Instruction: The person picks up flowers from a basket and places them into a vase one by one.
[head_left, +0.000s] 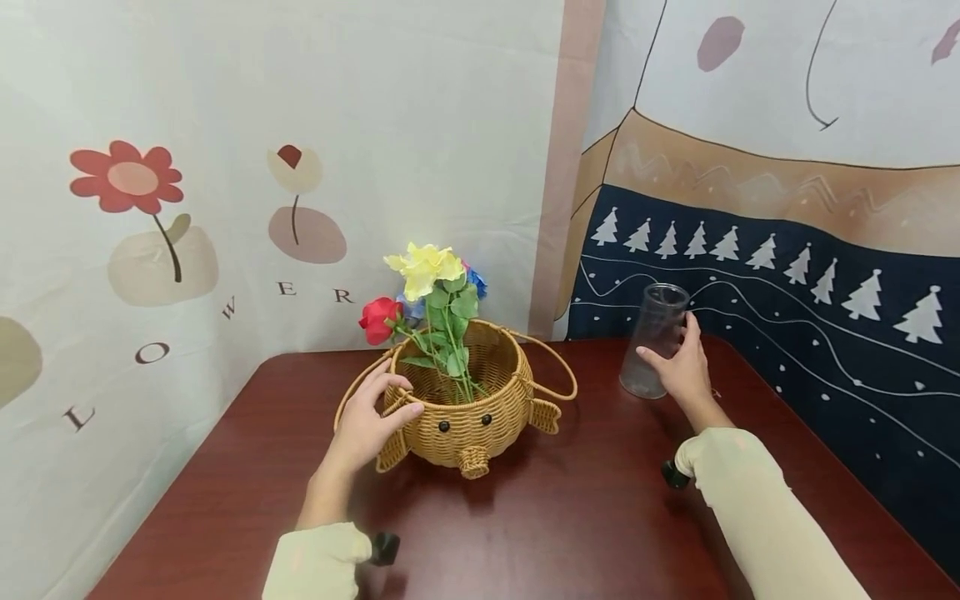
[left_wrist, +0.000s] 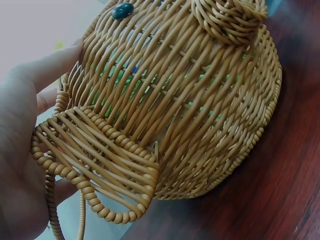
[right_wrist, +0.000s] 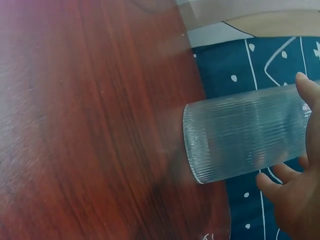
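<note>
Here, in the head view, we have a round, tan wicker basket with an animal's snout (head_left: 457, 437) on the dark reddish-brown wooden table (head_left: 570, 517), near its middle. Inside, green-leaved stems lean against the rim, bearing a yellow ruffled flower (head_left: 424, 271), a red rose-like flower (head_left: 380, 320) and a blue flower (head_left: 476, 282). Our left hand (head_left: 365, 425) grips the basket at its left side, fingers over the rim and thumb towards the front. Our right hand (head_left: 688, 375) is curved around a clear, ribbed cylindrical vase (head_left: 654, 333), upright at the table's far right; glass or plastic, we cannot tell.

In the left wrist view, we see the hand around the basket's wall beside a flat woven ear (left_wrist: 115, 165), with green showing through the weave. We judge a steady, light hold best: pulling on the rim could tilt the basket and shift the loose stems.

In the right wrist view, the thumb lies on one side of the vase and the fingers on the other; how firmly they press, we cannot tell. The base sits close to the table's edge, so we do well to keep it vertical and settle the grip before moving it, since ribbed, smooth walls may slip.
</note>
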